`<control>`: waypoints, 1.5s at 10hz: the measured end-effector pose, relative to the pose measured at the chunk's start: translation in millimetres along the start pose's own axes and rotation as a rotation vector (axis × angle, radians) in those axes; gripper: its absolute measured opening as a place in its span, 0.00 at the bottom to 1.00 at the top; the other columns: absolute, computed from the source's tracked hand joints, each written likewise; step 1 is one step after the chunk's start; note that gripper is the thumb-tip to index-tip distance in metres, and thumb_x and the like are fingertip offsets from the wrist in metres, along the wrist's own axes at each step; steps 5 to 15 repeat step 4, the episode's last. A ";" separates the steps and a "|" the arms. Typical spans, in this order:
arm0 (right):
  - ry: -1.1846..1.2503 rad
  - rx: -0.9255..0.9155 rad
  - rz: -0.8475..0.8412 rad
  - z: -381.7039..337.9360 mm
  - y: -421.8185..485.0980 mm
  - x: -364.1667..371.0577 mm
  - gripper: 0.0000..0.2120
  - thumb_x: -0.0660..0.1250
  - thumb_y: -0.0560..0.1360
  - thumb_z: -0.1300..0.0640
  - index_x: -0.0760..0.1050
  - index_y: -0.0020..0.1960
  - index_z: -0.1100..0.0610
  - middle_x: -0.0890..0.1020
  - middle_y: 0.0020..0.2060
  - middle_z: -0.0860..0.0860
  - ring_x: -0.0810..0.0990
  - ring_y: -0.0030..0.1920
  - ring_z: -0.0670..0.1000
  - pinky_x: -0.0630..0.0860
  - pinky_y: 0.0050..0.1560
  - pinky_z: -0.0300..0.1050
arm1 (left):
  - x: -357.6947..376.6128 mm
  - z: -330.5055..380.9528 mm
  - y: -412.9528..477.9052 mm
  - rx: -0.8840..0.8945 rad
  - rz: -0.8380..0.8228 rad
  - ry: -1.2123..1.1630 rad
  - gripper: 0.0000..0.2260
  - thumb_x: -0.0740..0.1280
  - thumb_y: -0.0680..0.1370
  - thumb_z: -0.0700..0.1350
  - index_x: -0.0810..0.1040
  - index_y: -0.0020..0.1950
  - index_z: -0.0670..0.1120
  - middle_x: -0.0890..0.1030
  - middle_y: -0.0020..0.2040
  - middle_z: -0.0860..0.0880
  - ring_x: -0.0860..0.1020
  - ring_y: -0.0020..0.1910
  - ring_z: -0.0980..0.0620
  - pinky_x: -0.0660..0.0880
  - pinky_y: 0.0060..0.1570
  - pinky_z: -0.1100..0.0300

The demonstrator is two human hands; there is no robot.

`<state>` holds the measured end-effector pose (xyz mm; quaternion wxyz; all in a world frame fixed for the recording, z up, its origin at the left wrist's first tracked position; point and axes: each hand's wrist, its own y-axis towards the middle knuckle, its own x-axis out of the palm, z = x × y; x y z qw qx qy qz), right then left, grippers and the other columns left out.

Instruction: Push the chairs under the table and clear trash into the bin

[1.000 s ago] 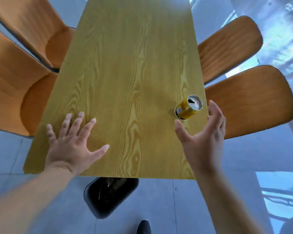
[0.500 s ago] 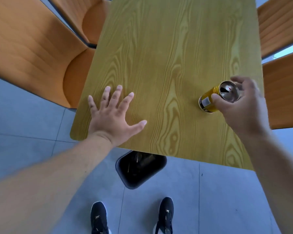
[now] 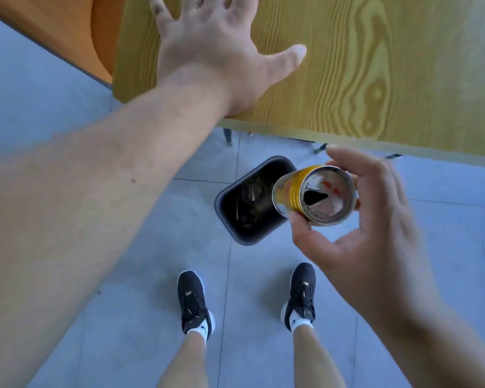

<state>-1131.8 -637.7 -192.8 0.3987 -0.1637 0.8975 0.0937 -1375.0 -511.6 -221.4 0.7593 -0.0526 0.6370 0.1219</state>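
Observation:
My right hand (image 3: pixel 370 233) holds a yellow drink can (image 3: pixel 314 196) with an opened silver top, fingers curled around its sides. The can hangs off the table, above the right rim of a dark bin (image 3: pixel 230 219) that stands on the floor in front of my feet. Some trash lies inside the bin. My left hand (image 3: pixel 221 51) lies flat with fingers spread on the yellow wooden table (image 3: pixel 389 65), near its front left corner. An orange chair (image 3: pixel 67 32) stands at the table's left side.
The floor (image 3: pixel 123 275) is grey tile. My two feet in black shoes (image 3: pixel 192 301) stand just short of the bin. Thin dark table legs (image 3: pixel 227 137) show under the front edge of the table.
My right hand closed on the can and lifted it off the table, back toward me, over the bin. The view tilted down to the floor. My left hand stayed on the table.

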 end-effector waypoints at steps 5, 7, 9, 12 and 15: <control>-0.153 0.167 -0.190 21.4 2.2 14.8 0.36 0.70 0.71 0.35 0.64 0.76 0.43 0.71 0.66 0.39 0.68 0.67 0.46 0.62 0.59 0.35 | -15.0 4.1 -23.9 0.033 -0.083 0.000 0.42 0.50 0.73 0.79 0.58 0.82 0.59 0.54 0.85 0.48 0.48 0.83 0.43 0.42 0.78 0.32; -0.153 0.167 -0.190 21.4 2.2 14.8 0.36 0.70 0.71 0.35 0.64 0.76 0.43 0.71 0.66 0.39 0.68 0.67 0.46 0.62 0.59 0.35 | -15.0 4.1 -23.9 0.033 -0.083 0.000 0.42 0.50 0.73 0.79 0.58 0.82 0.59 0.54 0.85 0.48 0.48 0.83 0.43 0.42 0.78 0.32; -0.153 0.167 -0.190 21.4 2.2 14.8 0.36 0.70 0.71 0.35 0.64 0.76 0.43 0.71 0.66 0.39 0.68 0.67 0.46 0.62 0.59 0.35 | -15.0 4.1 -23.9 0.033 -0.083 0.000 0.42 0.50 0.73 0.79 0.58 0.82 0.59 0.54 0.85 0.48 0.48 0.83 0.43 0.42 0.78 0.32; -0.153 0.167 -0.190 21.4 2.2 14.8 0.36 0.70 0.71 0.35 0.64 0.76 0.43 0.71 0.66 0.39 0.68 0.67 0.46 0.62 0.59 0.35 | -15.0 4.1 -23.9 0.033 -0.083 0.000 0.42 0.50 0.73 0.79 0.58 0.82 0.59 0.54 0.85 0.48 0.48 0.83 0.43 0.42 0.78 0.32; -0.153 0.167 -0.190 21.4 2.2 14.8 0.36 0.70 0.71 0.35 0.64 0.76 0.43 0.71 0.66 0.39 0.68 0.67 0.46 0.62 0.59 0.35 | -15.0 4.1 -23.9 0.033 -0.083 0.000 0.42 0.50 0.73 0.79 0.58 0.82 0.59 0.54 0.85 0.48 0.48 0.83 0.43 0.42 0.78 0.32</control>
